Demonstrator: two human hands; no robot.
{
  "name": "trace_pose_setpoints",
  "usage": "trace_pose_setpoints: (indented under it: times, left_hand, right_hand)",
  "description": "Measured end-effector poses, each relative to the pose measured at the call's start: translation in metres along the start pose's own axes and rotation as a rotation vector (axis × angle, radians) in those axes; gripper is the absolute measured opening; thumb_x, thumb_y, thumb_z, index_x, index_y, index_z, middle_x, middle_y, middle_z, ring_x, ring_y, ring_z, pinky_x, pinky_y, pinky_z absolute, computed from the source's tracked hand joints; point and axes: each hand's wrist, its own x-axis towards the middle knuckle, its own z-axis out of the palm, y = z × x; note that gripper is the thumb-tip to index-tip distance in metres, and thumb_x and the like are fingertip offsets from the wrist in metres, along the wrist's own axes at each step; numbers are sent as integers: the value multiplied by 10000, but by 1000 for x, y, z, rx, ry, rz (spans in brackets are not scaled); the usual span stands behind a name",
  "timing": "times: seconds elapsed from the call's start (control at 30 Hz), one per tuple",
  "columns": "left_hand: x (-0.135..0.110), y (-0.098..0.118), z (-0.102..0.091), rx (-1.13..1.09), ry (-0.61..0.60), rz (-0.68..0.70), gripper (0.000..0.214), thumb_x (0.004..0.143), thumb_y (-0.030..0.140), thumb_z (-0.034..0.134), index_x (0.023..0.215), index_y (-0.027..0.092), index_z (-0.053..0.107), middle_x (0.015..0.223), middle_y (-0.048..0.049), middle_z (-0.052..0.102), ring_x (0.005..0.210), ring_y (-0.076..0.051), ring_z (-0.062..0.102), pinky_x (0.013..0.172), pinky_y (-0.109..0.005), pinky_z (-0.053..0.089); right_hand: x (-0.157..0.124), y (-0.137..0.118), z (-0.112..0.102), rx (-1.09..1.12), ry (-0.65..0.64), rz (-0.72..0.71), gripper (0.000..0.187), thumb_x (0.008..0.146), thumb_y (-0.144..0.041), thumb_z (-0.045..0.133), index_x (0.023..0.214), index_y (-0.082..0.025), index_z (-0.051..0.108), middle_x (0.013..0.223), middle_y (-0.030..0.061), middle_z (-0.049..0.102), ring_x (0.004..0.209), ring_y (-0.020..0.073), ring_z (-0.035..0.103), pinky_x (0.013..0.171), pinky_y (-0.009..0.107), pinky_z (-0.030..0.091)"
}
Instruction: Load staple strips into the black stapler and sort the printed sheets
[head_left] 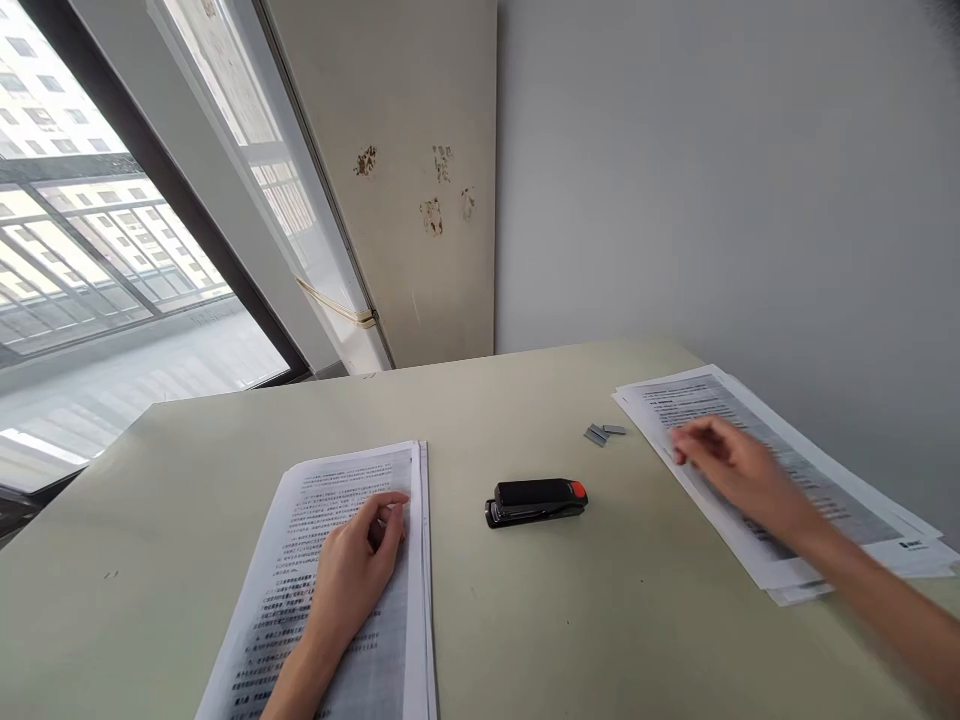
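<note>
My left hand (358, 555) rests on a stack of printed sheets (300, 540), its fingers loosely curled and a gap showing between thumb and index finger. Nothing is held in it. Over a second pile of printed papers (817, 480) on the right hovers my right hand (724, 460), slightly blurred, its fingers bent and nothing visible in them. Between the two piles lies a black stapler (536, 502) with a red spot at its right end. Several grey strips of staples (598, 434) lie behind the stapler, close to the right pile.
Everything lies on a pale green table (510, 620). A couple of tiny loose staples (111, 575) are near its left side. A grey wall (712, 180) and a stained pale panel (412, 270) stand behind, with a glass door (112, 240) on the left.
</note>
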Motion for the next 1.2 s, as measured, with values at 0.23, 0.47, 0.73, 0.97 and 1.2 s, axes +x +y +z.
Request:
trace_pose_setpoints:
  times: [0.23, 0.47, 0.73, 0.97, 1.2]
  left_hand:
    - [-4, 1, 3, 64, -47, 28, 365, 990, 538, 496, 1112, 266, 706, 747, 44, 676, 578, -149, 599, 620, -268, 460]
    - [-5, 6, 6, 114, -48, 56, 319, 917, 504, 595, 1131, 280, 673, 774, 55, 647, 553, -139, 582, 616, -283, 471]
    - [-7, 0, 12, 175, -23, 90, 363, 886, 532, 650, 1163, 298, 632, 773, 65, 621, 553, -139, 584, 586, -277, 459]
    - [-7, 3, 10, 170, -25, 86, 335, 885, 508, 646, 1146, 299, 633, 770, 73, 606, 538, -128, 571, 578, -271, 460]
    - [-6, 2, 12, 185, -20, 84, 336, 879, 500, 644, 1149, 300, 639, 779, 71, 619, 549, -132, 584, 576, -269, 458]
  right_hand:
    - [-38, -54, 77, 268, -248, -103, 415, 1047, -629, 469, 920, -258, 605, 830, 17, 673, 721, 197, 617, 608, 296, 466]
    - [-45, -56, 80, 192, -253, -109, 373, 1061, -590, 477, 921, -268, 602, 771, -6, 614, 635, 186, 506, 539, 288, 394]
    - [-44, -52, 84, 227, -265, -111, 362, 1075, -569, 466, 937, -266, 608, 792, 1, 617, 629, 173, 487, 502, 270, 362]
    - [-44, -51, 84, 214, -256, -112, 345, 1073, -553, 471, 930, -267, 602, 780, -1, 615, 629, 177, 486, 497, 267, 348]
    - [-42, -50, 86, 234, -278, -102, 337, 1076, -549, 468, 930, -269, 588, 772, -14, 588, 626, 167, 445, 514, 269, 332]
